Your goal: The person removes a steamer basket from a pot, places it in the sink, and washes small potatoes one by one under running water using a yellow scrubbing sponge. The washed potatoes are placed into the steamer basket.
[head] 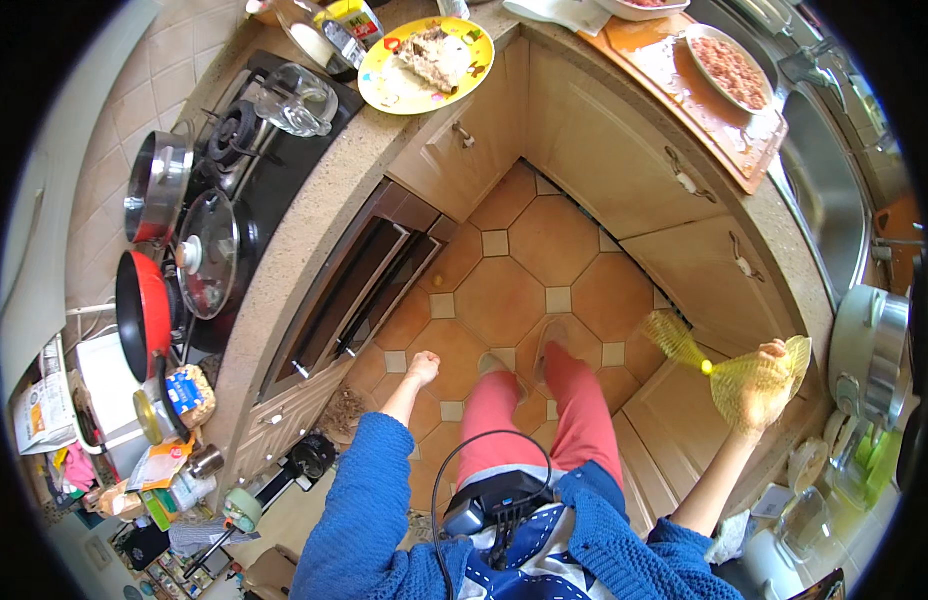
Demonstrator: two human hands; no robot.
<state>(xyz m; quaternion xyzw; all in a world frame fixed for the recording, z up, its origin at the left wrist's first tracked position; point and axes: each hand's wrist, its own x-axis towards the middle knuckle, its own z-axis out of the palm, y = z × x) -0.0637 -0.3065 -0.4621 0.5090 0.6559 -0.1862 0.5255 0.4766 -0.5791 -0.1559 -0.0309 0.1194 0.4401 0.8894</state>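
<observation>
My right hand (756, 386) is inside or behind a yellow mesh net bag (726, 375), raised near the right-hand cabinets; a bright yellow clip or tie cinches the mesh, and a tail of it flares to the left. How the fingers sit under the mesh is partly hidden. My left hand (424, 367) is curled closed over the tiled floor, with nothing visible in it. Ahead, a yellow patterned plate (374, 82) with food on it stands on the counter corner. An oval white dish of minced meat (730, 67) rests on a wooden cutting board (753, 169) beside the sink.
On the left are a gas stove (284, 176) with a glass-lidded pan (212, 255), a red frying pan (145, 300), a steel pot (160, 187) and a glass jug (295, 101). A sink (824, 187) and a large pot (865, 352) line the right counter.
</observation>
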